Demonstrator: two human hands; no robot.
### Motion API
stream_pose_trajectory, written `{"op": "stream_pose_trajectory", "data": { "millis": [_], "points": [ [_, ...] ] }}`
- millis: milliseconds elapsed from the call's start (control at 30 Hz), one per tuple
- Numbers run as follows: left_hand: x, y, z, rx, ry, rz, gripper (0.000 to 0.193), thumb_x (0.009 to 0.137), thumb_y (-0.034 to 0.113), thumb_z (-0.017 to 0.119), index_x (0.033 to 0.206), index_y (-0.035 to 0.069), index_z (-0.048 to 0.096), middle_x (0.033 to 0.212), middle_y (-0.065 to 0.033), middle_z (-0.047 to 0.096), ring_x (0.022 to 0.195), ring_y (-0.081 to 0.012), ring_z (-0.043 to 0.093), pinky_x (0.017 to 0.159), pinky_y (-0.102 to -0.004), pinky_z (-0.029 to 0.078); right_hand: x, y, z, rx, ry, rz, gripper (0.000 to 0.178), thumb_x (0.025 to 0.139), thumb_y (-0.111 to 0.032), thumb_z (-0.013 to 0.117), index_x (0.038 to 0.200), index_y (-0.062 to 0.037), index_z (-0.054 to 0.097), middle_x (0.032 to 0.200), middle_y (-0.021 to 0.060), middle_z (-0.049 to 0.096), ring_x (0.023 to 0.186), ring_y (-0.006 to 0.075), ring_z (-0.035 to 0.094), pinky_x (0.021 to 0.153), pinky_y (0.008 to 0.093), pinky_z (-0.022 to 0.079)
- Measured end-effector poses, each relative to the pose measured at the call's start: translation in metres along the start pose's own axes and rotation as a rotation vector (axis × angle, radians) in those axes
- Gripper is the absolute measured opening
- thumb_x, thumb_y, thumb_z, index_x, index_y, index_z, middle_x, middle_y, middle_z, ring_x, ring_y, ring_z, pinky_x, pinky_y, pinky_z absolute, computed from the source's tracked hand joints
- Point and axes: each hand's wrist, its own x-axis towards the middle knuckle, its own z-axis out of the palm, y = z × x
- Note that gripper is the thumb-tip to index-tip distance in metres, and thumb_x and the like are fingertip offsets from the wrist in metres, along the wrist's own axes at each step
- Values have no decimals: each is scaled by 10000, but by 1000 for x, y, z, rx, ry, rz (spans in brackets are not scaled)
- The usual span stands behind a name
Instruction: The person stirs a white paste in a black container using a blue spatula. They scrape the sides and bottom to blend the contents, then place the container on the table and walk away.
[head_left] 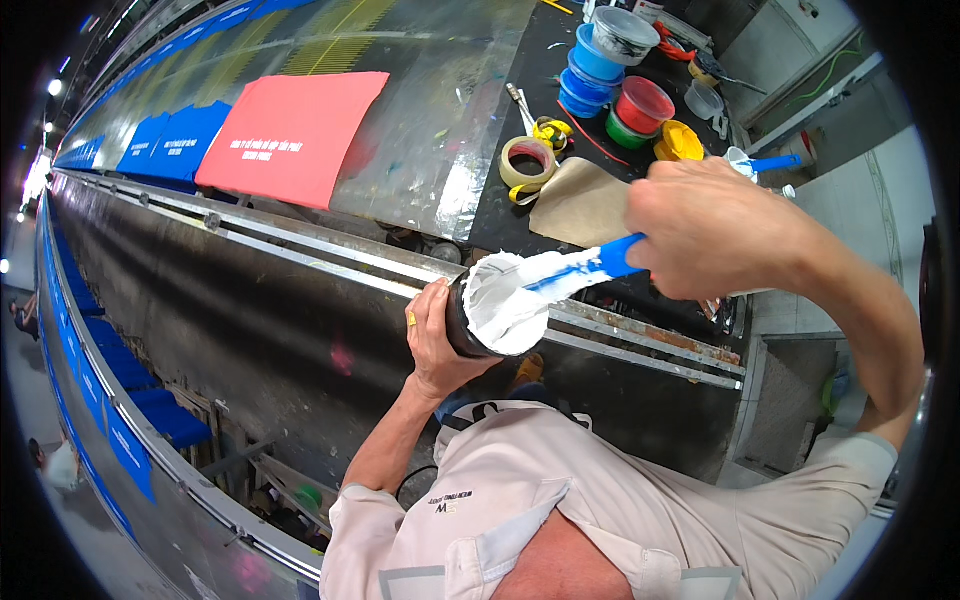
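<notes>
My left hand [436, 345] is wrapped round the side of a black tub [466, 322], which is tilted with its mouth toward the right. Thick white paste [503, 305] coats the inside and rim of the tub. In my right hand [715, 230] is the blue handle of a spatula [618, 258]. The spatula's blade reaches into the mouth of the tub and is smeared with the same white paste, so its tip is hidden.
Beyond my hands is a long table with a red printed cloth [290, 140] and blue cloths [178, 143]. A dark worktop holds a tape roll [527, 164], brown paper [580, 203], stacked blue tubs [590, 78], a red tub [645, 104] and a yellow tub [680, 141]. Metal rails [300, 238] edge the table.
</notes>
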Motion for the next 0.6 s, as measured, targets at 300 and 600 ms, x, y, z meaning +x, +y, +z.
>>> {"op": "stream_pose_trajectory", "data": {
  "millis": [300,600],
  "points": [
    [5,-10,-16,-279,-268,-62,1167,491,267,983,1454,-19,389,1330,-236,581,1214,-422,597,1042,-504,481,11,-35,18,-279,454,-610,139,721,-133,704,762,-2,723,736,137,684,712,288,691,609,410,520],
    [30,-20,-49,-421,-426,-248,1163,450,262,985,1443,-9,444,1331,-203,593,1203,-355,630,1042,-441,507,9,18,48,-670,944,-733,161,709,-128,706,824,-20,675,791,101,661,721,191,637,630,295,485]
  ]
}}
